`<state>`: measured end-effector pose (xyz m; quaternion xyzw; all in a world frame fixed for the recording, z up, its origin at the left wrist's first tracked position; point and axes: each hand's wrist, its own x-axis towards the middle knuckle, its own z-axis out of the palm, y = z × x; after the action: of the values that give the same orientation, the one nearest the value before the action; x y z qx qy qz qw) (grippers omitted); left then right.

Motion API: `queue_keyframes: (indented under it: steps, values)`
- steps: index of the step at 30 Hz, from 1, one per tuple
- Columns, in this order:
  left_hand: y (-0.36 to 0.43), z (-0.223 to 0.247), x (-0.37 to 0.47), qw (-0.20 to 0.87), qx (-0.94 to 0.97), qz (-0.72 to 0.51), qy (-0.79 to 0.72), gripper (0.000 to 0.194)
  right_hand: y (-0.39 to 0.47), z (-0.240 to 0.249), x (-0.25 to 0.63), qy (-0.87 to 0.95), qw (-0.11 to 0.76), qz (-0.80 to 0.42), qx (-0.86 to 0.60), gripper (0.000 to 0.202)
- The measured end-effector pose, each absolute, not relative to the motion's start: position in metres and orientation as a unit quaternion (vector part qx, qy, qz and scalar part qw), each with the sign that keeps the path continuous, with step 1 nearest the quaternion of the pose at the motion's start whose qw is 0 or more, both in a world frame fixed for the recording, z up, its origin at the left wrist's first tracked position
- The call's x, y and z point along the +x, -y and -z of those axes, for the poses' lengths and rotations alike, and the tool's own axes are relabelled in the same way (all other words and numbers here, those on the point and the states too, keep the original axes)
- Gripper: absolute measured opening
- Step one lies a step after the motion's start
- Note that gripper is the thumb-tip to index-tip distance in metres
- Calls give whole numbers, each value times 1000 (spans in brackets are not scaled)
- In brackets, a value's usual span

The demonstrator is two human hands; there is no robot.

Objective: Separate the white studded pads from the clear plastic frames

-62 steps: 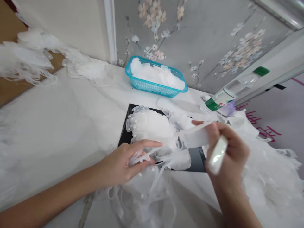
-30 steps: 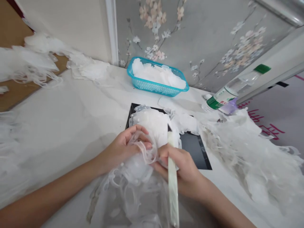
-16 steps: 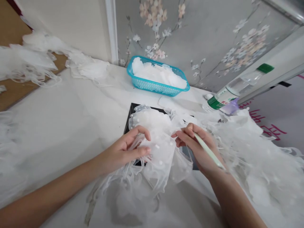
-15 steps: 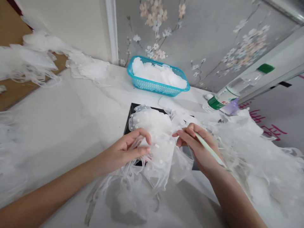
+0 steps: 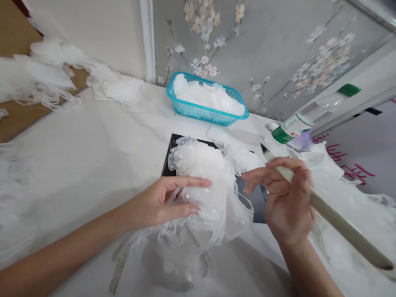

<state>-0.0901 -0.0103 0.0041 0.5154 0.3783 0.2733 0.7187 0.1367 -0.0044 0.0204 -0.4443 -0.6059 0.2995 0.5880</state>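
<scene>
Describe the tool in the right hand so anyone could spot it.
On the white table, nearer than the blue basket, lies a dark panel. By its right edge, the right hand holds the tool: a long, pale stick. Its dark pointed tip sets it apart from the white pieces.

To the left of the person's left hand point(image 5: 159, 202), a broad stretch of white, grey-veined tabletop point(image 5: 102, 152) gives open passage. Ahead, only a narrow strip separates the black flat board point(image 5: 259, 208) from the turquoise perforated plastic basket point(image 5: 202, 113), which, with the grey flowered wall point(image 5: 253, 45), blocks the far side. The loose heap of translucent white sheets point(image 5: 349, 189) and the clear green-capped plastic bottle point(image 5: 305, 117) crowd the right hand point(image 5: 289, 198). Between the hands, a small gap opens above the board.
</scene>
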Motion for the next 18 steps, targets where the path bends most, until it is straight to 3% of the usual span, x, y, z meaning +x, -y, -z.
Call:
queue_keyframes:
  steps: [5, 9, 12, 18]
  values:
    - [12, -4, -90, 658, 575, -276, -400, 44, 15, -20, 129, 640, 545, -341, -422, 54]
    - [10, -6, -91, 590, 637, -290, -403, 43, 20, -20, 125, 649, 568, -294, -412, 36]
    - [10, -3, -91, 555, 662, -294, -409, 43, 24, -24, 126, 680, 530, -293, -413, 21]
    - [12, 6, -90, 472, 709, -320, -415, 44, 34, -27, 126, 767, 445, -241, -395, 23]
